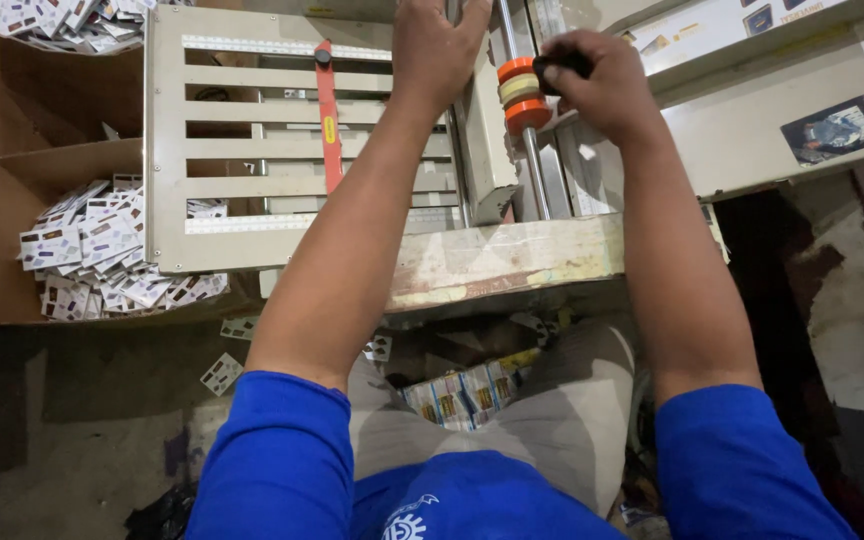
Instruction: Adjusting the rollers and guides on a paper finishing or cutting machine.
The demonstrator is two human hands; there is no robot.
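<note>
Knob (pixel 564 66) in R hand (pixel 602 85), worn bench (pixel 512 262).

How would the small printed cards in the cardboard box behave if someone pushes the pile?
The printed cards look thin and flat, so they are probably light and would slide over each other easily. They lie loose and overlapping, so a push likely scatters them. The cardboard box wall should stop most.
</note>
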